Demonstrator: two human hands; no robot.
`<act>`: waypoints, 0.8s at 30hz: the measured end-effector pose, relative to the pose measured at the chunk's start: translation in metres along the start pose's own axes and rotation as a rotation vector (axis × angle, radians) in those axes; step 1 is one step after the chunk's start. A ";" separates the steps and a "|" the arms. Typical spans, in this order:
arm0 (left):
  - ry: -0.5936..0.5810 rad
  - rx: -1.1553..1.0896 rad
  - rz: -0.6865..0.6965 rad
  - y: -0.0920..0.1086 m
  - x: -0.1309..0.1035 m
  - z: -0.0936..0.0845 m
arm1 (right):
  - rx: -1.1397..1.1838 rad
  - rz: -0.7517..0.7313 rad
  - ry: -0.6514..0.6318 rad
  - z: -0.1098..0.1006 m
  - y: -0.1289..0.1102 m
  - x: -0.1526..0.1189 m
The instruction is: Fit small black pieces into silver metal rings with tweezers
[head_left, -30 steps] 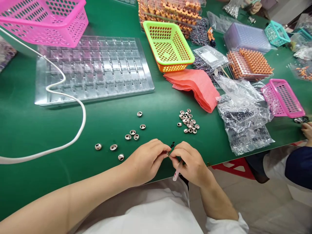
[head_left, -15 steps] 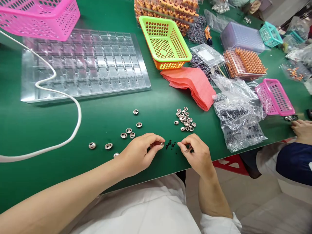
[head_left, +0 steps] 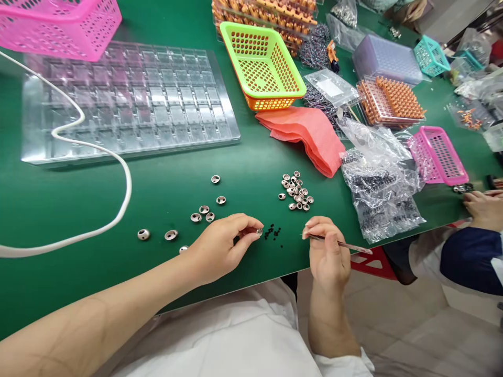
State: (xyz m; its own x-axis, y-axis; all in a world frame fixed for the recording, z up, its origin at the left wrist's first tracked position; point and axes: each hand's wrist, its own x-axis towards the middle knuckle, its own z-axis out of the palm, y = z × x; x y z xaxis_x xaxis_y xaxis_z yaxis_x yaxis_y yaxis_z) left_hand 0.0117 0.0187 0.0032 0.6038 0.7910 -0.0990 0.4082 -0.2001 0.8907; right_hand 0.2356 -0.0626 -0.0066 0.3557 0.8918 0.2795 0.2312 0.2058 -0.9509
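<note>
In the head view, the left hand (head_left: 220,246) held a small silvery cup (head_left: 259,232) between thumb and fingertips, which were closed on it. This cup was mostly covered by the fingers; the part that showed was shiny and rounded, and I cannot tell its openings.

The right hand (head_left: 328,251) was closed on a slim tool (head_left: 349,245), pinched by thumb and fingers. The tool was thin like a pen, dark near the fingers and pale, slightly pinkish toward its right end, and it lay almost level. The two hands were apart.

Between them, on the green table (head_left: 165,180), there were tiny black bits (head_left: 271,231), loosely scattered and just beside the held cup. Beyond them was a cluster of similar cups (head_left: 297,192), with a satin silver surface and dark holes; many were turned with the hollow side upward. More loose cups (head_left: 203,210) were spread near the left hand. Farther away, a red cloth (head_left: 306,133) lay folded beside a lime-green basket (head_left: 257,78).
</note>
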 end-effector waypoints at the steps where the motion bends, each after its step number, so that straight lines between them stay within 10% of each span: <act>1: -0.002 -0.002 0.000 0.000 0.000 0.000 | -0.007 0.016 -0.026 -0.002 0.003 0.001; 9: -0.024 -0.014 -0.011 -0.001 0.000 -0.001 | -0.342 0.079 -0.302 -0.042 -0.008 0.007; 24: 0.001 -0.029 0.040 -0.003 0.000 0.001 | -0.239 0.060 -0.387 -0.017 -0.007 0.001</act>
State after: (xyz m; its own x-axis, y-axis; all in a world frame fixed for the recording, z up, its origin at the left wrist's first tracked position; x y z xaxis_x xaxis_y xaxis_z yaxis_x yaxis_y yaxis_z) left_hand 0.0112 0.0186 0.0001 0.6188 0.7830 -0.0629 0.3638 -0.2147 0.9064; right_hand 0.2501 -0.0702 0.0025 0.0210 0.9935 0.1117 0.4395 0.0911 -0.8936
